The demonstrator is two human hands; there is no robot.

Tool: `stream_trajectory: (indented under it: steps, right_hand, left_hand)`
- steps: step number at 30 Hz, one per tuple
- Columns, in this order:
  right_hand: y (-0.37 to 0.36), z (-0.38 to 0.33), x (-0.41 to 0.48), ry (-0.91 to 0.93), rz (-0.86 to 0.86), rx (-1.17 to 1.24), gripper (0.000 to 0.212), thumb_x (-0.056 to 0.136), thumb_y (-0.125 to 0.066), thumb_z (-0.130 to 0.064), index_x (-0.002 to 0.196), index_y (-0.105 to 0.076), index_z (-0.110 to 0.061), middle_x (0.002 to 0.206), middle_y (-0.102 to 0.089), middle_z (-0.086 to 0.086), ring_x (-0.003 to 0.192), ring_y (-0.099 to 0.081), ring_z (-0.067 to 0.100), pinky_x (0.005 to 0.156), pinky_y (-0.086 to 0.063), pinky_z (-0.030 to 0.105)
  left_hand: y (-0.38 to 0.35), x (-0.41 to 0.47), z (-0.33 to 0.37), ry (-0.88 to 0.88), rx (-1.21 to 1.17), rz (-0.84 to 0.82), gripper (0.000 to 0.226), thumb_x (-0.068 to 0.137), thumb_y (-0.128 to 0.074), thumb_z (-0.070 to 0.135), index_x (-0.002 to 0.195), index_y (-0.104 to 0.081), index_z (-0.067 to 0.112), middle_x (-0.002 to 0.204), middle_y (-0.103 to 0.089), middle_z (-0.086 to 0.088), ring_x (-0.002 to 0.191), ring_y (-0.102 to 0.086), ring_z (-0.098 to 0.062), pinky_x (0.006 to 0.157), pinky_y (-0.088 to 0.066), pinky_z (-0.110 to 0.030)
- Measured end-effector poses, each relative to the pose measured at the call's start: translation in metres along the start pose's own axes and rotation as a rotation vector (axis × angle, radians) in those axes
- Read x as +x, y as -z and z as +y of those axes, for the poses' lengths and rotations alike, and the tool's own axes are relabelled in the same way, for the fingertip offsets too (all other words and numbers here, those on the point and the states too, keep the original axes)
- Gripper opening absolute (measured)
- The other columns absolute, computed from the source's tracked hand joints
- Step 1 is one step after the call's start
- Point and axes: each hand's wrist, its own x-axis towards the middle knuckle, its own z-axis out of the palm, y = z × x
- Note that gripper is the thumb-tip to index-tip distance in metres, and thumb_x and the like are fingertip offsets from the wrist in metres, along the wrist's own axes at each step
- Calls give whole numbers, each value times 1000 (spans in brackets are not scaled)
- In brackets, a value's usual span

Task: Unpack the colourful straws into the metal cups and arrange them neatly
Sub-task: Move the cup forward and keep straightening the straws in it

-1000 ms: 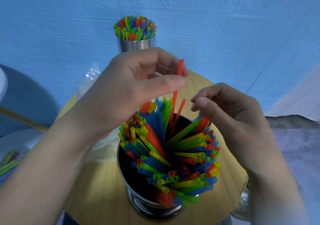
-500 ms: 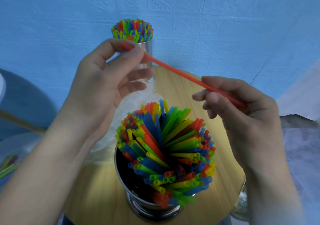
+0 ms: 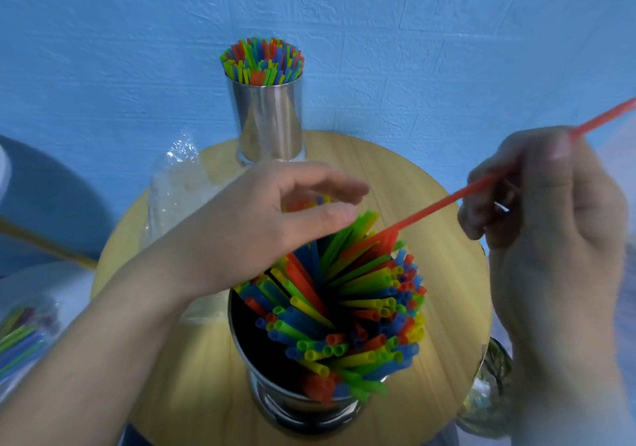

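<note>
Head view: half a sec ago both hands had one straw stretched between them, now only one hand has it.
Left hand (image 3: 254, 225): let go and dropped to centre frame, lying over the tops of the loose straws (image 3: 361, 301). Fingers are relaxed and apart, gripping nothing as far as I can see.
Right hand (image 3: 557, 239): swung out to the right edge, fingers curled, pinching the red straw (image 3: 447, 201) on its own.
Red straw: slants from the upper right edge down to the centre, with its lower end poked in among the bunch on its upper right side.
Wall (image 3: 413, 32): blue with a brick-pattern texture, fills the whole top half.
Table (image 3: 192, 359): round, light wood.
Near cup (image 3: 303, 407): metal, bottom centre. Its straws fan out messily toward the right, leaving a dark gap on the left.
Far cup (image 3: 268, 122): metal, top centre at the table's back edge, with a packed bunch (image 3: 263, 62) standing upright.
Plastic wrapper (image 3: 179, 184): clear and crumpled, on the table's left side behind the left hand.
Straw pack (image 3: 20, 339): lower left, off the table, blurry.
Glass jar (image 3: 492, 394): lower right beside the table, partly hidden by the right forearm.
</note>
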Motion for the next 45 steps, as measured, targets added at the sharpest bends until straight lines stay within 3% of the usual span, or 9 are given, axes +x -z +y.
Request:
stream_trajectory:
  steps: [7,11,14,18,21,25,31,41,45]
  right_hand:
    - [-10,2,-4,-78,-202,-85,12,102,-58,-13,109,-66,-20,83,-74,4,70,-66,15,63,-54,25]
    - [-16,3,-8,-74,-184,-142,45,93,-69,-20,131,-51,-35,82,-78,0,78,-73,20,69,-56,25]
    - [-16,6,-9,-68,-187,-198,38,90,-70,-32,125,-58,-41,85,-78,-6,82,-73,21,72,-57,37]
    - [-13,16,-10,-48,-259,-319,18,97,-69,-30,110,-74,-42,94,-78,-14,93,-71,19,77,-56,52]
    - [-12,16,-9,-112,-383,-284,17,98,-67,-26,105,-79,-36,104,-77,-14,103,-71,17,83,-57,49]
    - [-3,14,-4,-203,-446,-244,18,98,-62,-37,103,-79,-34,100,-77,-13,88,-68,6,70,-52,19]
    - [14,10,-2,-274,-545,-267,25,85,-69,-58,94,-77,-36,83,-70,-4,69,-58,3,62,-47,17]
    - [3,8,-5,-335,-527,-107,16,81,-76,-32,96,-77,-27,90,-77,-1,84,-71,26,73,-55,42]
    - [1,10,-6,-377,-484,38,10,82,-79,-19,93,-77,-19,90,-79,7,84,-74,20,74,-59,28]
  left_hand:
    - [-1,0,-1,59,50,-40,19,89,-73,29,105,-76,40,95,-77,16,89,-72,2,79,-54,-14]
    - [-3,1,-4,68,64,-6,18,91,-73,26,100,-76,41,94,-76,14,88,-71,1,79,-54,-14]
    - [-2,1,-4,80,64,-4,17,92,-72,26,101,-76,39,94,-77,11,88,-72,-2,82,-56,-20]
    - [-3,0,0,69,28,-29,17,85,-75,35,101,-74,41,91,-76,21,84,-71,6,75,-52,-10]
    - [-2,0,4,72,18,-112,32,75,-75,44,107,-74,37,93,-77,22,87,-72,6,79,-54,-12]
    - [0,5,5,126,65,-181,35,74,-83,40,107,-71,39,93,-76,20,86,-72,4,78,-58,-18]
    - [-4,10,0,104,108,-97,12,83,-80,32,93,-73,33,81,-75,9,73,-69,-4,68,-53,-17]
    - [-1,10,7,127,99,-238,24,83,-82,23,101,-70,34,86,-76,11,79,-73,-2,71,-57,-17]
    - [-2,15,7,111,132,-222,21,81,-84,28,98,-73,28,86,-76,8,78,-72,-3,71,-56,-18]
